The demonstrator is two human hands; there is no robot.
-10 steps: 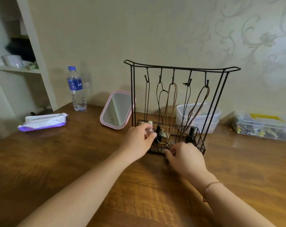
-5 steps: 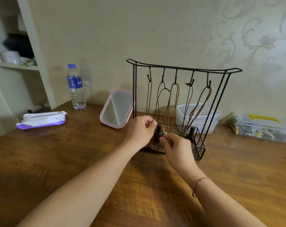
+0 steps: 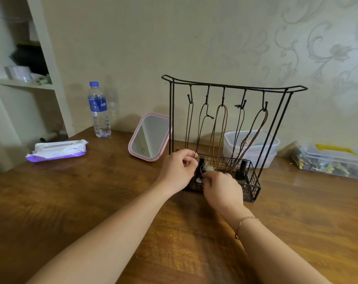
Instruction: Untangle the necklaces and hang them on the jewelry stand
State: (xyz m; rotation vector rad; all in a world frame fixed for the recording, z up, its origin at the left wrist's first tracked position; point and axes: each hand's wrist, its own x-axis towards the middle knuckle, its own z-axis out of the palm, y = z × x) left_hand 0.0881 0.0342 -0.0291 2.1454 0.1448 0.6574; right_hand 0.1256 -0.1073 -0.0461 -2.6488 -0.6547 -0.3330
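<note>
A black wire jewelry stand stands on the wooden table, with a row of hooks and a mesh basket at its base. Several cord necklaces hang from the hooks, their lower ends dropping into the basket. My left hand is at the basket's left end, fingers curled, pinching a dark cord. My right hand is just in front of the basket, fingertips pinching a small pale pendant on a cord. What lies under my hands in the basket is hidden.
A pink-framed mirror leans left of the stand. A water bottle and a wipes pack sit further left, near white shelves. Clear plastic boxes and a container of small items lie behind and right.
Both hands have risen from the basket's front to its top edge and closed in on each other. The right hand now pinches the pendant.
</note>
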